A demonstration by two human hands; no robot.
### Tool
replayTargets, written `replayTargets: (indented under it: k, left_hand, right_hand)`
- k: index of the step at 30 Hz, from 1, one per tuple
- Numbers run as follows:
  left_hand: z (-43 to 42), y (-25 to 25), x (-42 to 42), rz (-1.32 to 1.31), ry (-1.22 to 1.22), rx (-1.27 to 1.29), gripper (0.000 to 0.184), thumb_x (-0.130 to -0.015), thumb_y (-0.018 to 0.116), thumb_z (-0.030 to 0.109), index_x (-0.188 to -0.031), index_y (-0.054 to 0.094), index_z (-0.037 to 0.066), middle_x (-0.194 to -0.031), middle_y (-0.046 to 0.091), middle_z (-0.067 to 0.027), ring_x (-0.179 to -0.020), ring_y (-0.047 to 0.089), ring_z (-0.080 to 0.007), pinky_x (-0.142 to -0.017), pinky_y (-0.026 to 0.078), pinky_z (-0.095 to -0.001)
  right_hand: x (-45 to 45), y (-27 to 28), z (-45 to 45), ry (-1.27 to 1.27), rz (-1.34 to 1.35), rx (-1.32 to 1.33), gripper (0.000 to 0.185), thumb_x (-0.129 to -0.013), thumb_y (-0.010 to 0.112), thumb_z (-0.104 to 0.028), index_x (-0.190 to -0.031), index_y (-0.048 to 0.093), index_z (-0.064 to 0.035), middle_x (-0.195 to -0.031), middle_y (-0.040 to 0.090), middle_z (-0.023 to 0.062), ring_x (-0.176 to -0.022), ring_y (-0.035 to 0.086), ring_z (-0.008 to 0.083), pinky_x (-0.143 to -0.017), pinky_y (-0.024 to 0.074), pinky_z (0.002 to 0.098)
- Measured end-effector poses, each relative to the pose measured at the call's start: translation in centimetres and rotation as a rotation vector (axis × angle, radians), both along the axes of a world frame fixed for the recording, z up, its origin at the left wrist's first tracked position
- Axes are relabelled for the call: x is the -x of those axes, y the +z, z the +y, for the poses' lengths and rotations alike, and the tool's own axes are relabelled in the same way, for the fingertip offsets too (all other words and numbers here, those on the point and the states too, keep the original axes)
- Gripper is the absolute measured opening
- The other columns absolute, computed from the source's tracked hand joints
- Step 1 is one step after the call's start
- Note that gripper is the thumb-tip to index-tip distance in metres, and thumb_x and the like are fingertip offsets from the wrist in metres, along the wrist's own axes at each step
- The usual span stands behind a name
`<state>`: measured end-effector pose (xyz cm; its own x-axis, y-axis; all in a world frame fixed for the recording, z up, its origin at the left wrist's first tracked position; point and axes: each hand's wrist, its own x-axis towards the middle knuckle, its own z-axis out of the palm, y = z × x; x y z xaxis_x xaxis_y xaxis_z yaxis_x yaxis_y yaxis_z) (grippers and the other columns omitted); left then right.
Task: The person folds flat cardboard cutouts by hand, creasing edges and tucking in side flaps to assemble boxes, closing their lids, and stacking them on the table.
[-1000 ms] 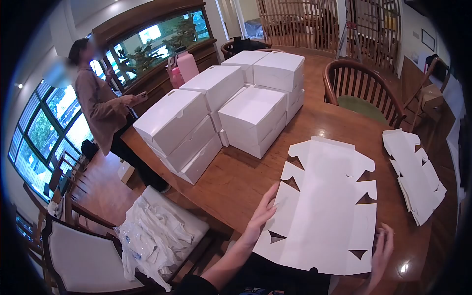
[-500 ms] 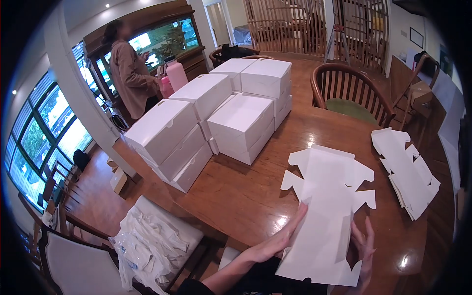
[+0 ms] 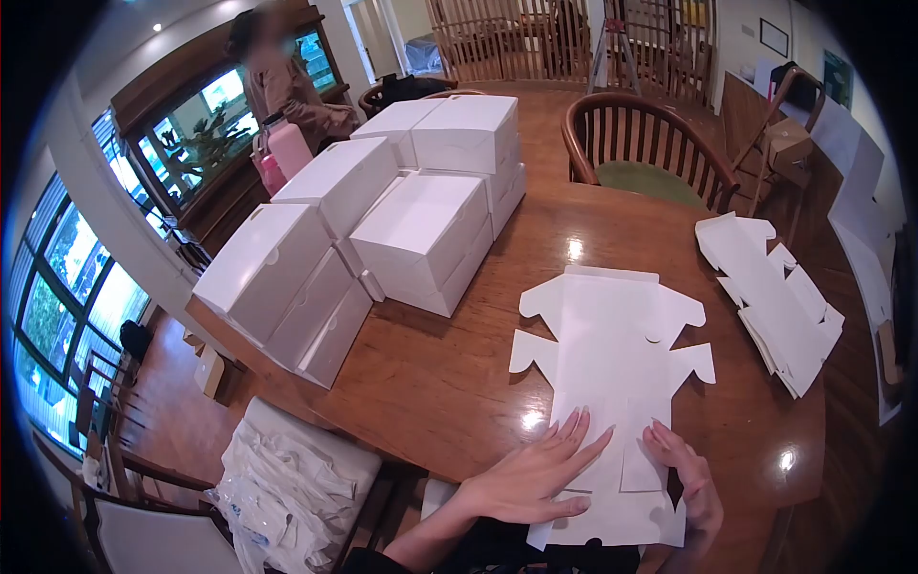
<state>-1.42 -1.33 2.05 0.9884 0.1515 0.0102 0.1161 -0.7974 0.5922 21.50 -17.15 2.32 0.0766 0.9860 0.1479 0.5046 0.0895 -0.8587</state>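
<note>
A white die-cut cardboard sheet (image 3: 612, 335) lies on the wooden table (image 3: 459, 364) in front of me, its near side flaps folded inward. My left hand (image 3: 540, 474) rests flat with spread fingers on the left flap. On the right flap lie the fingertips of my right hand (image 3: 684, 469), bent and pressed close together; nothing is visibly held in them. The sheet's far end is flat, with its curved tabs sticking out to both sides.
Folded white boxes (image 3: 421, 230) are stacked at the back left. More flat sheets (image 3: 770, 297) lie at the right. Pink bottles (image 3: 289, 143), a person (image 3: 296, 96), a wooden chair (image 3: 645, 143) and a seat with plastic bags (image 3: 287, 478) surround the table.
Both side flaps have been folded inward, and my hands have moved from the sheet's edges onto them. The person in the background has moved right, towards the bottles. The view has shifted.
</note>
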Motion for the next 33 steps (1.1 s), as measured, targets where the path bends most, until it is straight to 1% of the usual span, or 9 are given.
replayTargets:
  k: [10,12,13,15,16,18,25,27,33]
  left_hand:
    - [1.5,-1.1,0.7,-0.071,-0.052,0.088,0.080,-0.096,0.043,0.052,-0.154,0.013,0.004,-0.150,0.024,-0.0365,-0.144,0.019,-0.0441,-0.119,0.019,-0.0476]
    - [1.4,-2.2,1.4,-0.363,0.102,0.632,0.076,-0.098,0.038,0.055,-0.154,0.018,0.007,-0.154,0.022,-0.0311,-0.146,0.021,-0.0376,-0.119,0.019,-0.0454]
    - [0.8,-2.3,1.9,-0.359,0.088,0.634,0.076,-0.098,0.038,0.055,-0.154,0.018,0.007,-0.154,0.022,-0.0311,-0.146,0.021,-0.0376,-0.119,0.019,-0.0454]
    - [-1.3,-1.0,2.7,-0.575,0.682,1.024,0.077,-0.098,0.033,0.061,-0.154,0.019,0.009,-0.156,0.019,-0.0288,-0.147,0.020,-0.0350,-0.120,0.016,-0.0433]
    - [-2.3,-1.4,3.1,-0.566,0.672,1.031,0.077,-0.098,0.033,0.061,-0.154,0.019,0.009,-0.156,0.019,-0.0288,-0.147,0.020,-0.0350,-0.120,0.016,-0.0433]
    - [-4.5,-2.6,4.0,-1.046,0.667,1.143,0.089,-0.095,0.034,0.066,-0.155,0.006,0.008,-0.158,0.010,-0.0299,-0.148,0.012,-0.0378,-0.120,0.009,-0.0452]
    - [-6.7,-3.5,1.5,-0.853,0.444,0.861,0.089,-0.092,0.023,0.075,-0.156,-0.006,0.019,-0.158,-0.005,-0.0297,-0.149,0.001,-0.0385,-0.118,0.004,-0.0531]
    - [-6.6,-3.3,0.3,-0.901,0.384,0.868,0.092,-0.093,0.019,0.071,-0.155,-0.008,0.009,-0.158,-0.001,-0.0309,-0.148,0.002,-0.0422,-0.117,0.002,-0.0526]
    - [-4.8,-2.0,-0.8,-0.298,0.300,0.210,0.089,-0.093,0.034,0.067,-0.155,0.013,0.007,-0.158,0.002,-0.0299,-0.147,0.002,-0.0470,-0.113,0.010,-0.0629]
  right_hand:
    - [-0.5,-1.0,-0.2,-0.104,0.026,0.080,0.103,-0.087,0.010,-0.081,-0.137,0.046,0.0014,-0.123,0.065,0.0194,-0.119,0.058,0.0372,-0.112,0.0234,0.0506]
    - [0.3,-1.9,-1.6,-0.454,0.385,-0.026,0.092,-0.093,0.014,-0.073,-0.134,0.049,0.0007,-0.120,0.066,0.0223,-0.117,0.059,0.0341,-0.111,0.0283,0.0463]
    - [0.6,-2.4,-2.0,-0.570,0.683,-0.103,0.083,-0.098,0.017,-0.067,-0.131,0.051,0.0009,-0.116,0.066,0.0246,-0.118,0.058,0.0322,-0.109,0.0320,0.0425]
    - [-1.8,-4.0,-4.3,-0.512,0.570,-0.225,0.082,-0.098,0.018,-0.066,-0.133,0.050,0.0009,-0.121,0.063,0.0250,-0.119,0.056,0.0343,-0.108,0.0332,0.0423]
    - [-1.4,-3.9,-5.2,-0.526,0.569,-0.225,0.082,-0.098,0.018,-0.066,-0.133,0.050,0.0009,-0.121,0.063,0.0250,-0.119,0.056,0.0343,-0.108,0.0332,0.0423]
    - [-0.2,-3.2,-6.6,-0.666,0.720,-0.257,0.081,-0.098,0.017,-0.066,-0.141,0.041,-0.0008,-0.137,0.051,0.0260,-0.129,0.049,0.0367,-0.112,0.0284,0.0455]
    - [3.3,-2.7,-3.7,-0.322,0.911,-0.489,0.089,-0.095,0.017,-0.070,-0.153,0.014,-0.0032,-0.156,0.023,0.0267,-0.144,0.023,0.0392,-0.117,0.0129,0.0500]
    - [4.3,-2.2,-2.9,-0.278,0.915,-0.465,0.092,-0.094,0.015,-0.072,-0.154,0.011,-0.0030,-0.158,0.016,0.0270,-0.146,0.018,0.0389,-0.118,0.0104,0.0500]
    - [4.7,-2.1,-1.6,-0.229,-0.060,-0.144,0.093,-0.093,0.018,-0.072,-0.151,0.023,0.0002,-0.157,0.009,0.0316,-0.146,0.014,0.0461,-0.116,0.0122,0.0559]
